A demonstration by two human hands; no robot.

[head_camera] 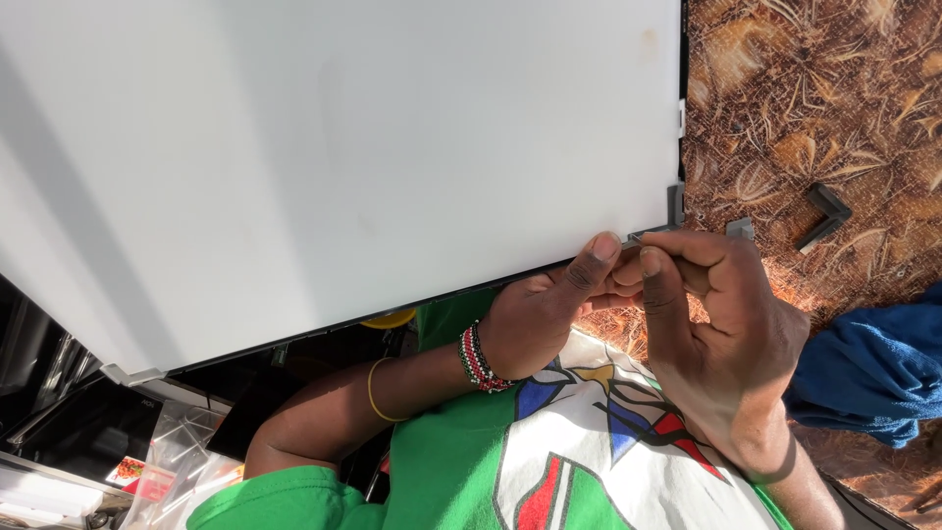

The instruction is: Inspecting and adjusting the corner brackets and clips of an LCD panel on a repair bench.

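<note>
White panel fills upper left, lower edge partly hidden; left hand, right hand pinch tiny, hard-to-see metal piece at panel's lower right corner; clear plastic bag lower left, contents unclear

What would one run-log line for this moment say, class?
left hand: pinching white panel edge | right hand: pinching same edge by grey corner clip | nearby: black L-bracket, blue cloth
</note>
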